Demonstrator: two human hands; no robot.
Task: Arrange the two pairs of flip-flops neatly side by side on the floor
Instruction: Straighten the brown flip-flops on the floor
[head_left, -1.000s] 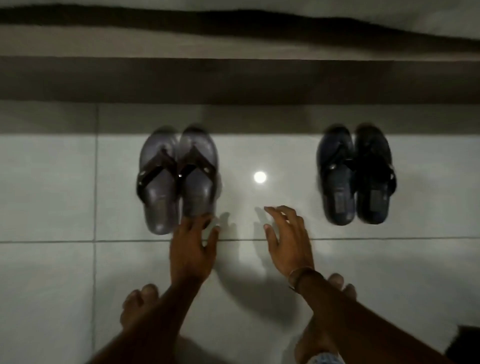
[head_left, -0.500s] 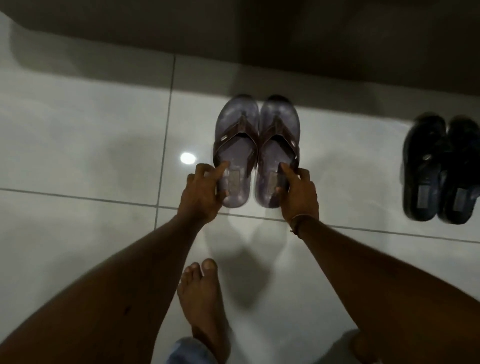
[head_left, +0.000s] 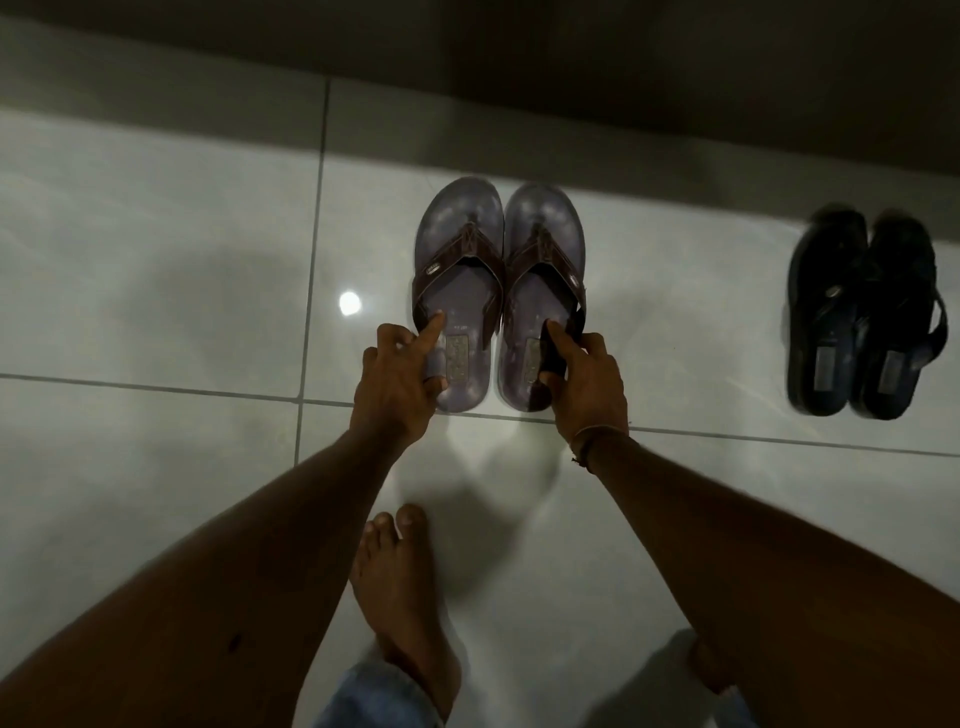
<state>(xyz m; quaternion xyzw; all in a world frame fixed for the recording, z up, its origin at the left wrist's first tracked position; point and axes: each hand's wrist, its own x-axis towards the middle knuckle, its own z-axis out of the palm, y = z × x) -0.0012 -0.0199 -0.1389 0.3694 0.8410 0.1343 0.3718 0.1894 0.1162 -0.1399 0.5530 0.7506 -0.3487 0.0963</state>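
Two pairs are in my view, and I take the grey pair (head_left: 496, 296) as my landmark: its two flip-flops lie touching, toes pointing away from me, heels close to the grout line (head_left: 156, 387) that crosses the tiled floor (head_left: 156, 234). The dark pair (head_left: 862, 317) lies well apart to the right of the grey pair, also toes away, heels near the same line.

My left hand (head_left: 397, 384) pinches the outer heel edge of the left grey flip-flop, forefinger laid on the footbed and thumb at the heel. My right hand (head_left: 587, 382) is closed on the outer edge of the right grey flip-flop near the end of its strap, forefinger on the insole.

I judge the step in hand to be moving the grey pair beside the dark one. To do it well I would keep both grips firm, slide or lift both flip-flops together so they stay touching, carry them rightward, and set the heels level with the dark pair's heels along the grout line. The risk is one flip-flop twisting out of line.

Each insole carries a rectangular label at the heel, and each grey strap a small oval badge, but I cannot read any writing on them; the dim light and blur hide it.
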